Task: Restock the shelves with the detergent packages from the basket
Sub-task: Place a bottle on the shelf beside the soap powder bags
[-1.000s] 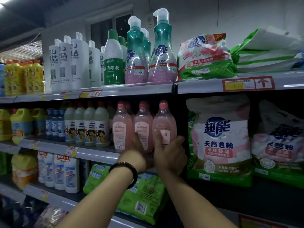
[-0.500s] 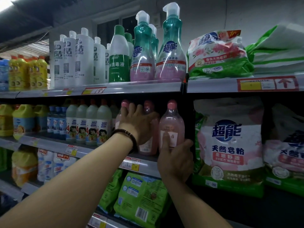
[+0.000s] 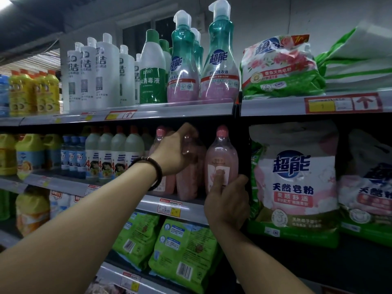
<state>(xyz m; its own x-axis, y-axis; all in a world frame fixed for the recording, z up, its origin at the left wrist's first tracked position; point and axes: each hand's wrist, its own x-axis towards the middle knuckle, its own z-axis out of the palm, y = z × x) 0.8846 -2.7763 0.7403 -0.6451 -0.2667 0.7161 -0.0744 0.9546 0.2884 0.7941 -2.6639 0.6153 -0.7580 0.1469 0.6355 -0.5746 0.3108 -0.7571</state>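
Three pink detergent bottles stand on the middle shelf [image 3: 148, 203]. My left hand [image 3: 178, 151], with a dark bead bracelet on the wrist, grips the upper part of the middle pink bottle [image 3: 188, 179]. My right hand [image 3: 228, 200] holds the lower part of the right pink bottle [image 3: 221, 153], thumb pressed on its label. The left pink bottle [image 3: 160, 134] is mostly hidden behind my left hand. The basket is out of view.
Big white-and-green powder bags [image 3: 293, 181] fill the bay to the right. Green packages [image 3: 186, 253] lie on the shelf below. Teal pump bottles [image 3: 219, 60] and white bottles [image 3: 97, 75] stand on the top shelf. White bottles with orange caps [image 3: 118, 153] stand left of the pink ones.
My left hand rose from the base of the middle pink bottle to its upper part. My right hand stayed low on the right bottle. The camera moved closer.
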